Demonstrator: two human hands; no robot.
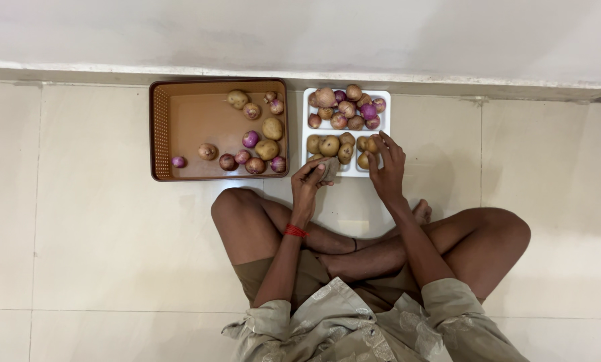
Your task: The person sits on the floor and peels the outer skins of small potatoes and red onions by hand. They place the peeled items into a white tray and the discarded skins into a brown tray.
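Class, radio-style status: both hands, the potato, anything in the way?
Left hand shut on potato, at white tray front edge. Right hand open, on potatoes in tray. Brown tray left, clear of both hands.

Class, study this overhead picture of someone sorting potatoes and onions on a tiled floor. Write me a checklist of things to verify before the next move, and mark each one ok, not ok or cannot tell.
1. Left hand has a firm hold on the brown potato: ok, the fingers wrap it at the near edge of the white divided plastic tray.
2. Right hand is free: cannot tell, it rests on the potatoes in the tray's near right section.
3. Near sections hold only potatoes: ok.
4. Far section holds only onions: not ok, potatoes are mixed in.
5. Brown rectangular plastic tray still has produce: ok.
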